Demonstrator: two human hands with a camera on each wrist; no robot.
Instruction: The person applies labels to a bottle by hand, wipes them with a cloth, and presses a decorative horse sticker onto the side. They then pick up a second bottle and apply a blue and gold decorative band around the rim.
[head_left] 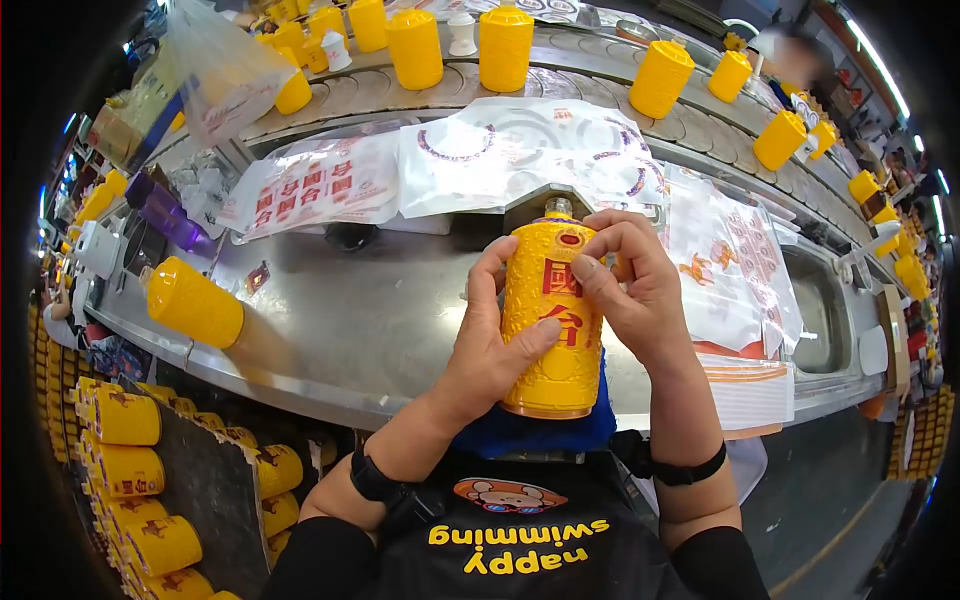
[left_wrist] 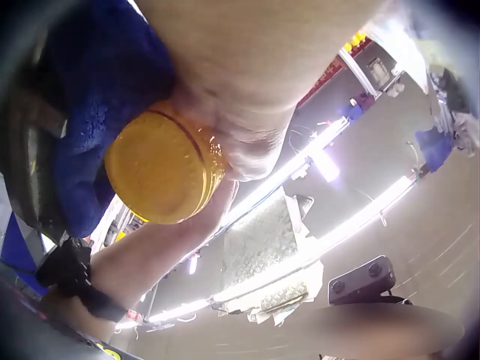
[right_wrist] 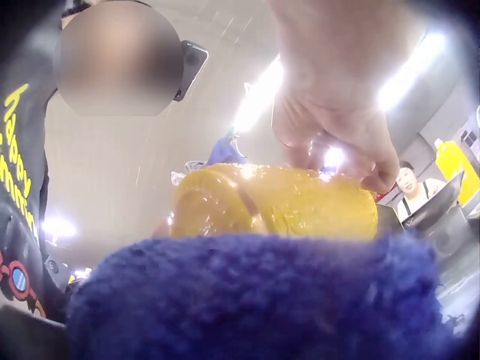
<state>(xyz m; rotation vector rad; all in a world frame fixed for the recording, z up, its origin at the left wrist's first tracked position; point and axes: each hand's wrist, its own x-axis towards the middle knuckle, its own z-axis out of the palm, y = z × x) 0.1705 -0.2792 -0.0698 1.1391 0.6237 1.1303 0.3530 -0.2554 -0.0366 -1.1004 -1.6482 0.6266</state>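
A yellow bottle with raised texture, large red characters and a small red oval lies tilted in front of the person, its neck pointing away. The left hand grips its left side, thumb across the front by the lower character. At the upper right, the right hand has curled fingers by the shoulder and its thumb on the face beside the upper character. Under the bottle is a blue plush cloth. The left wrist view shows the bottle's round base. The right wrist view has the right hand's fingers over the bottle's side.
Printed decal sheets lie along the back of the steel bench. Another yellow bottle stands at the left. Behind runs a conveyor carrying several bottles. A sink is at the right; stacked bottles fill the lower left.
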